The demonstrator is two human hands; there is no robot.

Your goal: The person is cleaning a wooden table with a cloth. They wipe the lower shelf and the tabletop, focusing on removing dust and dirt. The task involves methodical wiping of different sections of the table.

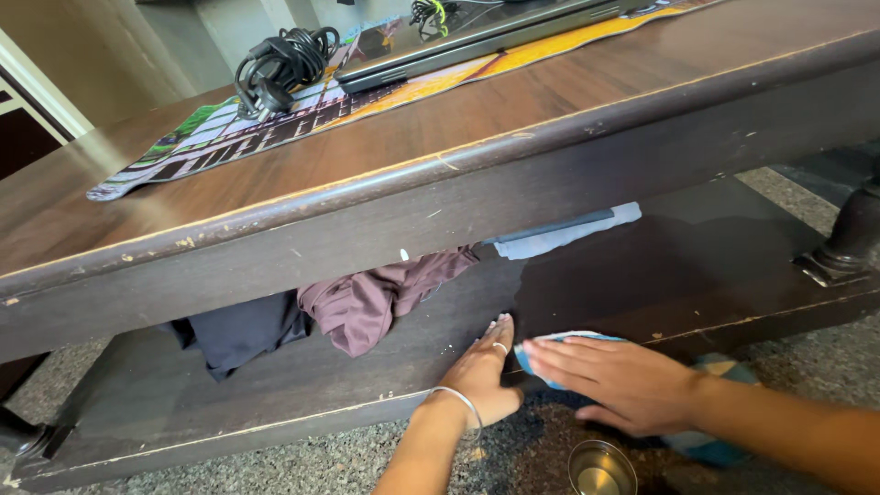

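Two levels show on the dark brown wooden table: tabletop above, lower shelf below. Maroon crumpled garment and dark navy cloth lie on the shelf. Right hand, fingers flat and together, presses a blue folded cloth on the shelf's front edge. Left hand lies flat, fingers together, just beside it. Small steel cup stands on the floor.

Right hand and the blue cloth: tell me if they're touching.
Touching. The head view shows the right hand lying flat on the blue cloth, pressing it against the lower shelf.
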